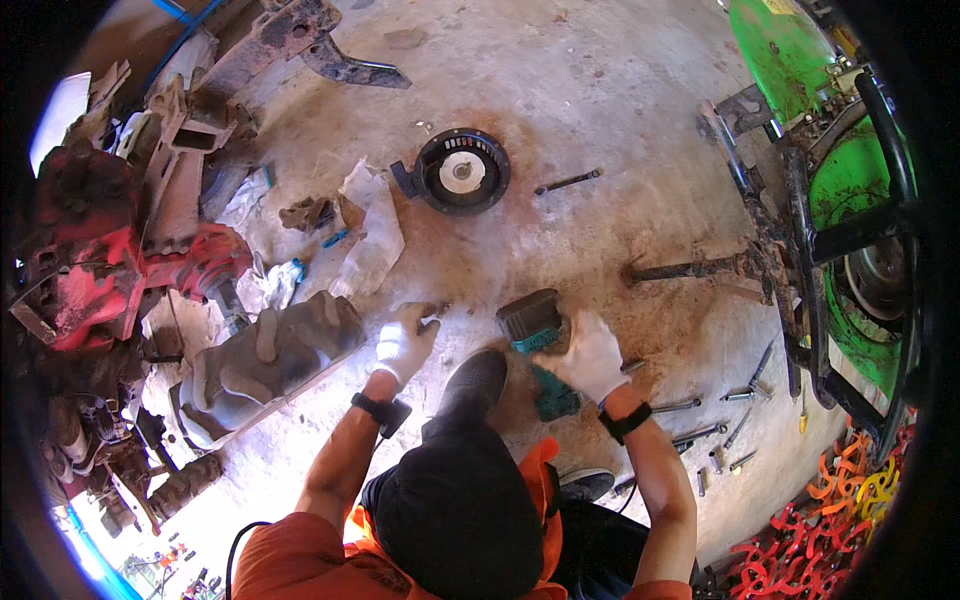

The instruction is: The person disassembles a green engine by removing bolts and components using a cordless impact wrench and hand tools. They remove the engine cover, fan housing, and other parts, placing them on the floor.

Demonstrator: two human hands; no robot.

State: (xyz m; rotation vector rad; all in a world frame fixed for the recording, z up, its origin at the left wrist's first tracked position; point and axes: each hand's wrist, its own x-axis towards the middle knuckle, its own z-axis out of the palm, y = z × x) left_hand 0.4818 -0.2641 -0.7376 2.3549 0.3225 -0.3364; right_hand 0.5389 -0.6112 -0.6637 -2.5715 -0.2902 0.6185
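Observation:
My right hand (pixel 590 357), in a white glove, grips a teal cordless power tool (pixel 552 392) with a black battery (pixel 530 314) at its far end. The tool is held over the floor beside my shoe, its nose toward me. Level with it on the left, my gloved left hand (pixel 404 345) has its fingers curled in; something small and dark shows at the fingertips, too small to name. Beyond both hands lies a round black starter housing (pixel 485 197) with a pale hub.
Left stand red machinery (pixel 90 255) and a tyre-like treaded part (pixel 265 365). Right is a green machine (pixel 855 200) with a black frame. Wrenches (pixel 690 437) and sockets (pixel 715 461) lie right of me, near orange and red curved parts (pixel 800 535). A metal bar (pixel 568 182) lies beside the housing.

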